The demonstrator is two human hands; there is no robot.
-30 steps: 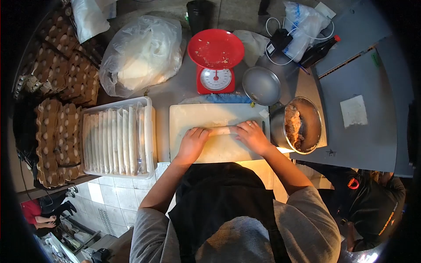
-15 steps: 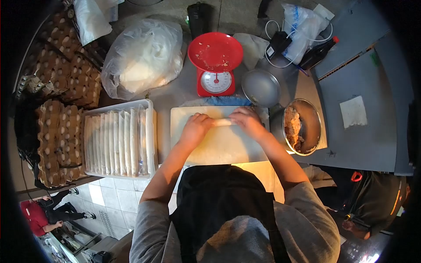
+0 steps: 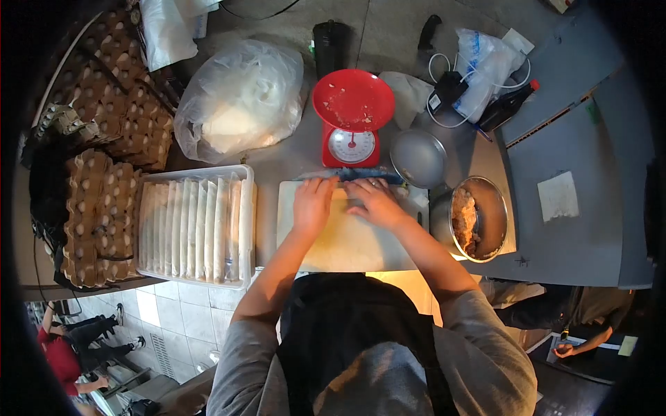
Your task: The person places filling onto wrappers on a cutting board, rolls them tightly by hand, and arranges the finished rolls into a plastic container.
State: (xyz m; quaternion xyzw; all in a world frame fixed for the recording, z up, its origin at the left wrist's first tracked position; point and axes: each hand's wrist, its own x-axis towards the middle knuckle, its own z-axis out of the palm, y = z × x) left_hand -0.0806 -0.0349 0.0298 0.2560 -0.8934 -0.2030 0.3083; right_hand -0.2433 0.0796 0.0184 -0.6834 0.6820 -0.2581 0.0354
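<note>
On the pale cutting board [image 3: 347, 253], my left hand [image 3: 314, 202] lies palm down near the far edge, fingers stretched forward. My right hand [image 3: 377, 201] is beside it, flat and angled inward, its thumb apart from the fingers. The pale dough roll seen earlier is now hidden, apparently beneath my fingers. Behind the board lies a blue cloth [image 3: 347, 173]. To the right stands a metal pot [image 3: 505, 215] with a brownish-orange filling [image 3: 463, 213] inside. At left, a plastic container [image 3: 250, 229] holds several long pale rolls [image 3: 201, 229] in rows.
A red kitchen scale [image 3: 352, 104] with crumbs on its pan stands behind the board, next to a round metal lid or bowl [image 3: 418, 158]. Egg trays [image 3: 97, 215] are stacked far left, near a plastic bag [image 3: 239, 104]. Another person [image 3: 59, 353] is at lower left.
Both hands have slid toward the board's far edge and flattened, fingers stretching forward. The roll that showed between them is out of sight. The whole view has shifted slightly.
</note>
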